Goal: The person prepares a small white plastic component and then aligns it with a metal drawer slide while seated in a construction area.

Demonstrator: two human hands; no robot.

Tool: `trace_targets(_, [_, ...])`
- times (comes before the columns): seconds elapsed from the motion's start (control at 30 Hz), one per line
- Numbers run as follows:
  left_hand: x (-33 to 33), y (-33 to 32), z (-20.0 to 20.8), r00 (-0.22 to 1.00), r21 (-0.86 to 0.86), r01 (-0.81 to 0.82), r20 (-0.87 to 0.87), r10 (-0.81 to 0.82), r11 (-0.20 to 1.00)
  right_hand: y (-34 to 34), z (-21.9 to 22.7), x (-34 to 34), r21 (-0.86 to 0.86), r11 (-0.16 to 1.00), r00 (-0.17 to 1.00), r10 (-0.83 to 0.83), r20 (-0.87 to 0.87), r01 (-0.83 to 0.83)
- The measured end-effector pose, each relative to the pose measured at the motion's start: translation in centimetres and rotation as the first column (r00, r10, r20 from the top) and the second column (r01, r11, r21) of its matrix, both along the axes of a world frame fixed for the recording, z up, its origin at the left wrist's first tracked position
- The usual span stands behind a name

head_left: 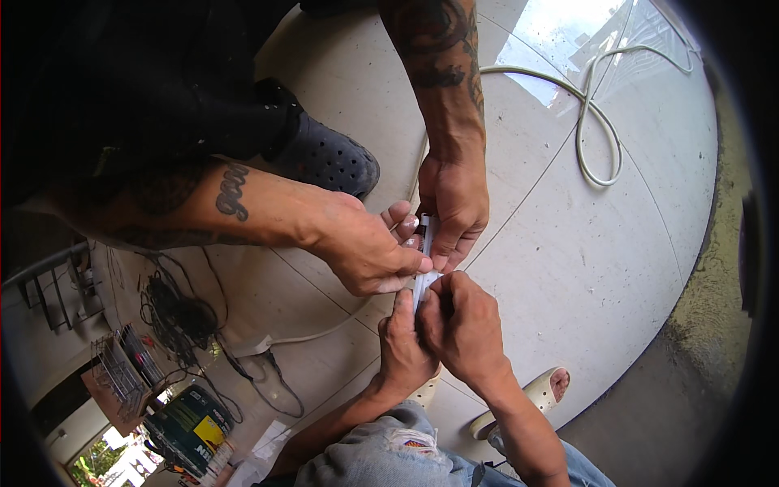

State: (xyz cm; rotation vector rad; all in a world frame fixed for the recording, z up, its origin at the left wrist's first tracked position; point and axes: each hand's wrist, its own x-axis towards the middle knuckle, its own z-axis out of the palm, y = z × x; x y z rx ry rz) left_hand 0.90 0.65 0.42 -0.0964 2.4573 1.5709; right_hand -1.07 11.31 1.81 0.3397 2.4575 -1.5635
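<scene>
My left hand (404,345) and my right hand (466,325) are side by side, fingers closed on the near end of a narrow white strip (419,292). It looks like plastic, but I cannot tell its exact kind. Across from me, a co-worker's two tattooed arms reach in. That person's one hand (361,247) and other hand (453,203) pinch the far part of the strip, where a dark section and a white tip (425,219) show. White smears mark the co-worker's fingertips. Our fingers hide much of the strip.
Pale floor tiles (552,260) lie below. A white cable (586,97) loops at the upper right; dark cords (182,312) tangle at the left. A green and yellow box (195,430) and a wire rack (122,369) stand lower left. The co-worker's dark clog (329,158) is close by.
</scene>
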Motion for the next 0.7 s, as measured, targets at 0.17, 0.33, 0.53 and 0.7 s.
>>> trace_targets(0.17, [0.3,0.1,-0.2,0.991,0.073,-0.06,0.121,0.05,0.996,0.9,-0.1,-0.1,-0.085,0.995,0.996,0.06,0.06,-0.055])
trace_targets(0.33, [0.5,0.2,-0.7,0.994,0.046,-0.041,0.103,0.036,0.998,2.2,-0.6,-0.7,-0.081,0.981,0.984,0.177,0.023,-0.175])
trace_targets(0.53, [0.9,-0.2,-1.0,0.999,-0.032,-0.009,0.038,0.01,0.999,2.5,-0.6,-1.1,-0.051,0.957,0.958,0.286,0.026,-0.284])
trace_targets(0.7, [0.8,-0.2,-1.3,0.999,-0.011,-0.02,0.029,0.02,1.0,2.8,-0.7,-1.4,-0.056,0.932,0.933,0.359,0.029,-0.357])
